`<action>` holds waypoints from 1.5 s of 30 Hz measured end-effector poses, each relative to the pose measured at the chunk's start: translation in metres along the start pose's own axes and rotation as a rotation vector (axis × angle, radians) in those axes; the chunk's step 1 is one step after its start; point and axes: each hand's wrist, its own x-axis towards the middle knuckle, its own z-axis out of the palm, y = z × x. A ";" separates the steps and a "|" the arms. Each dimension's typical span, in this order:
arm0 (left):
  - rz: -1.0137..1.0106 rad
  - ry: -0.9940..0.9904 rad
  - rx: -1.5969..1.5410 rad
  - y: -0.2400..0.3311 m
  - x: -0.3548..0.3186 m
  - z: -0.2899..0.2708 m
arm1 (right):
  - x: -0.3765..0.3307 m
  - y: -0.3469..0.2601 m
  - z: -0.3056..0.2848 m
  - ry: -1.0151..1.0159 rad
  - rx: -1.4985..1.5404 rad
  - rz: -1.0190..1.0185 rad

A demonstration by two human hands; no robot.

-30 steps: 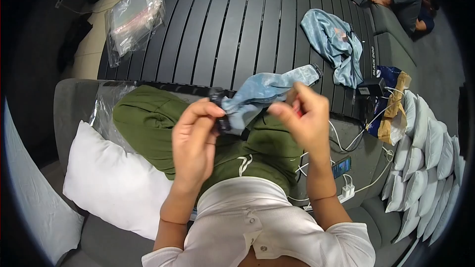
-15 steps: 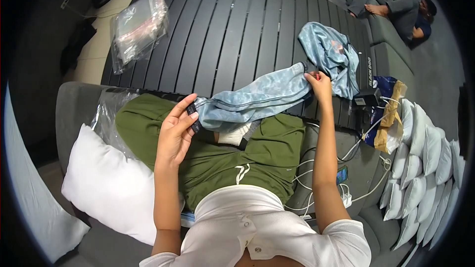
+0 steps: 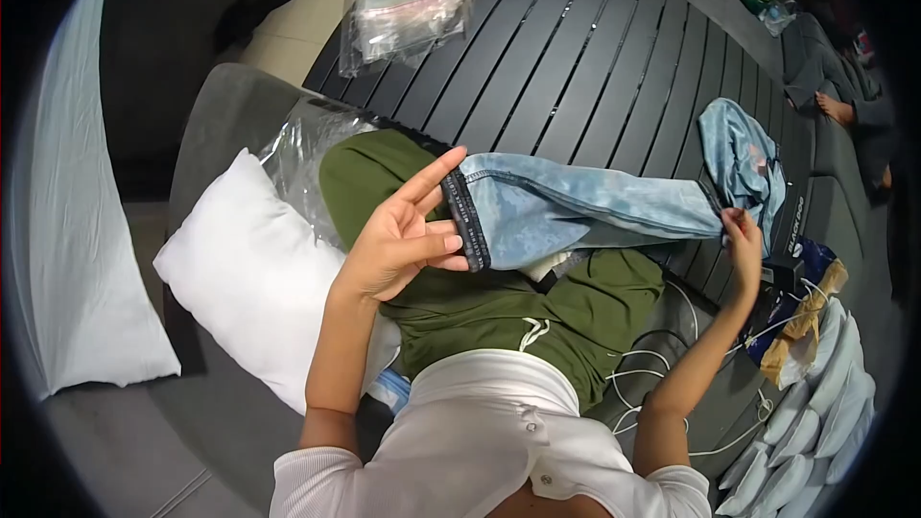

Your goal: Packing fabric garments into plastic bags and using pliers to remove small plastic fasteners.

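A light blue denim garment [image 3: 585, 211] is stretched out sideways over my lap. My left hand [image 3: 408, 235] pinches its dark-edged end between thumb and fingers, with the other fingers spread upward. My right hand [image 3: 741, 242] grips the other end, far out to the right. Below the denim are my green trousers [image 3: 499, 302] and white top.
A white pillow [image 3: 249, 278] and crinkled clear plastic [image 3: 307, 149] lie at my left on the grey seat. A bagged item [image 3: 408, 5] and a second blue garment [image 3: 743, 153] rest on the dark slatted table [image 3: 576, 67]. White cables, a stack of white packets and someone's bare foot are to the right.
My hands have moved apart, pulling the bunched denim out into a long flat band. The right hand has travelled far to the right; the left stays near my lap.
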 end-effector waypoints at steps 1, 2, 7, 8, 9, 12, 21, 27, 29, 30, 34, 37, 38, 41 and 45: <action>0.010 -0.019 -0.006 0.004 -0.001 -0.001 | -0.013 -0.006 -0.015 0.006 0.025 -0.083; 0.028 -0.018 -0.001 0.007 -0.004 -0.003 | -0.019 -0.007 -0.021 -0.010 0.062 -0.171; 0.144 0.144 0.080 0.011 -0.016 -0.020 | -0.033 -0.026 -0.034 -0.020 0.386 -0.391; 0.144 0.142 0.079 0.011 -0.018 -0.022 | -0.029 -0.021 -0.039 -0.064 0.531 -0.395; 0.175 0.138 0.114 0.010 -0.021 -0.024 | -0.024 -0.015 -0.044 -0.062 0.530 -0.397; 0.215 0.153 0.211 0.009 -0.031 -0.027 | -0.014 -0.004 -0.044 0.097 0.619 -0.250; 0.110 0.262 0.602 0.017 -0.056 -0.075 | -0.028 -0.001 -0.026 0.107 0.781 -0.235; -0.258 0.439 1.086 0.006 -0.088 -0.126 | -0.059 -0.068 0.060 -0.350 0.817 -0.126; 0.208 0.591 1.608 -0.005 -0.067 -0.112 | -0.074 -0.084 0.075 -0.464 0.904 -0.060; 0.342 0.588 1.421 -0.008 -0.041 -0.081 | -0.082 -0.093 0.081 -0.505 0.913 -0.028; 0.360 0.021 0.792 -0.040 0.046 0.025 | -0.099 -0.117 0.095 -0.591 0.726 -0.125; 0.386 -0.543 0.873 -0.067 0.085 0.061 | -0.116 -0.138 0.089 -0.663 0.606 -0.097; 0.326 -0.600 0.789 -0.076 0.092 0.069 | -0.116 -0.132 0.096 -0.677 0.699 -0.253; -0.075 -0.756 0.675 -0.065 0.092 0.068 | -0.127 -0.134 0.084 -0.749 0.688 -0.171; -0.164 -0.622 0.617 -0.049 0.079 0.075 | -0.132 -0.126 0.083 -0.923 0.772 -0.182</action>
